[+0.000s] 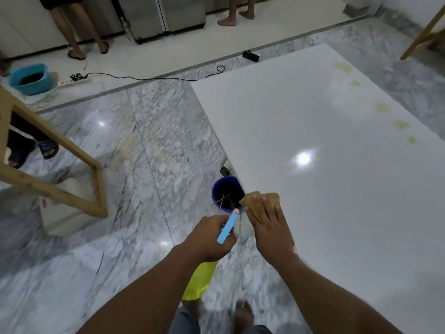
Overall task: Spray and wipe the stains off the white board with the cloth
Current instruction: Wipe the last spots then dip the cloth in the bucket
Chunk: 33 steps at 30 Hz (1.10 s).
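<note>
A large white board [325, 131] lies flat on the right, with several yellowish stains [401, 124] along its far right edge. My left hand [212, 239] grips a spray bottle [227, 227] with a blue trigger head, pink nozzle and yellow body, held off the board's near left corner. My right hand [269, 227] holds a brown cloth [260, 201] flat under the fingers at the board's near left edge.
A blue bucket [226, 192] with sticks in it stands on the marble floor against the board's left edge. A wooden frame [60, 145] stands at left. A teal basin [31, 78], power strip and cables [144, 78] lie farther back. Two people's legs [79, 27] are at the top.
</note>
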Tool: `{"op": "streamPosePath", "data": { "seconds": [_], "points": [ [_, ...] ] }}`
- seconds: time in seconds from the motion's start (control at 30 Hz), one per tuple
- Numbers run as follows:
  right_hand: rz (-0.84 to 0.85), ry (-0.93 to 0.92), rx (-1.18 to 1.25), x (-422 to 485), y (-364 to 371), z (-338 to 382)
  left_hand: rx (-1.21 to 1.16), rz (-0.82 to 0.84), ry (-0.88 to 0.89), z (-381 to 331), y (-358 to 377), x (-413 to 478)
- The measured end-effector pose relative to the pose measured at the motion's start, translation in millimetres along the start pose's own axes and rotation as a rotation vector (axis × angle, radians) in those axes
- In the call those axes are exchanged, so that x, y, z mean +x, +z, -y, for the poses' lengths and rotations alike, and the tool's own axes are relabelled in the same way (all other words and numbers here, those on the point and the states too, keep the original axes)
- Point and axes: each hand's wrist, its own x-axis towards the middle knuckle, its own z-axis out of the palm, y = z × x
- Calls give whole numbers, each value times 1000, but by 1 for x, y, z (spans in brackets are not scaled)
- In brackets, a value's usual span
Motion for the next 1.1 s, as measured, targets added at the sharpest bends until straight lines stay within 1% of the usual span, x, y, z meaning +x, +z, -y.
{"op": "streamPosePath", "data": {
  "seconds": [0.1, 0.37, 0.5, 0.6, 0.67, 0.77, 0.83, 0.97, 1.03, 1.1],
  "points": [
    [43, 4, 3, -56, -1, -4, 23, 24, -2, -11, 26, -28],
    [19, 26, 27, -173, -5, -9, 170, 53, 119, -30, 79, -95],
    [14, 34, -32, -231, -3, -9, 167, 58, 168, -31, 109, -140],
    [-5, 54, -66, -289, -4, -10, 118, 69, 185, -27, 136, -184],
    [-32, 67, -77, -333, -9, -9, 103, 98, 190, -23, 160, -217],
    [-15, 98, -71, -401, -15, -8, 115, 153, 200, -16, 199, -260],
    [18, 120, -80, -452, -17, -8, 135, 197, 197, -16, 226, -287],
    [142, 163, -83, -546, -21, -11, 172, 240, 217, -23, 275, -326],
    [87, 154, -93, -585, -23, -12, 200, 251, 224, -34, 303, -343],
    [69, 156, -73, -619, -29, -13, 215, 256, 224, -47, 333, -359]
  ]
}}
